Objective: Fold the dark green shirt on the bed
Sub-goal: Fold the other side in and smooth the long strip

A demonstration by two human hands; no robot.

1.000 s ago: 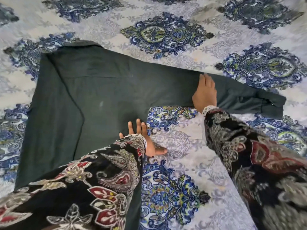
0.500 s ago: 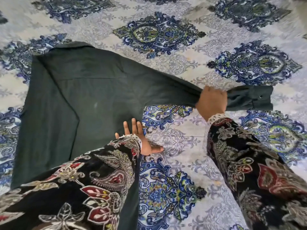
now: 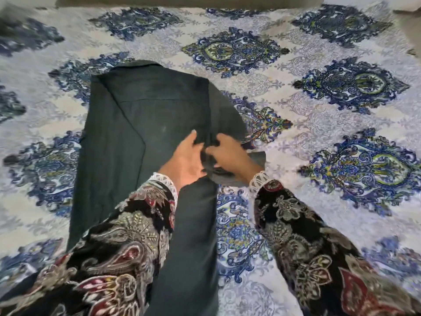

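Left hand (image 3: 185, 159), right hand (image 3: 230, 156) seemingly pinching shirt sleeve (image 3: 227, 117), blurred

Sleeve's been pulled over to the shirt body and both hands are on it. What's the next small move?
Probably lay the cuff end down along the dark green shirt and smooth it: the right hand grips the bunched sleeve beside the left hand, with cuff fabric overhanging the blue patterned bedspread.

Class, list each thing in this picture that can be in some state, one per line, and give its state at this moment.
Dark green shirt: spread flat on the bed, partly folded.
Shirt sleeve: drawn in over the body, cuff end bunched at the hands.
Left hand: resting on the shirt, fingers on the sleeve.
Right hand: gripping the sleeve's cuff end.
Bedspread: lying flat under the shirt.
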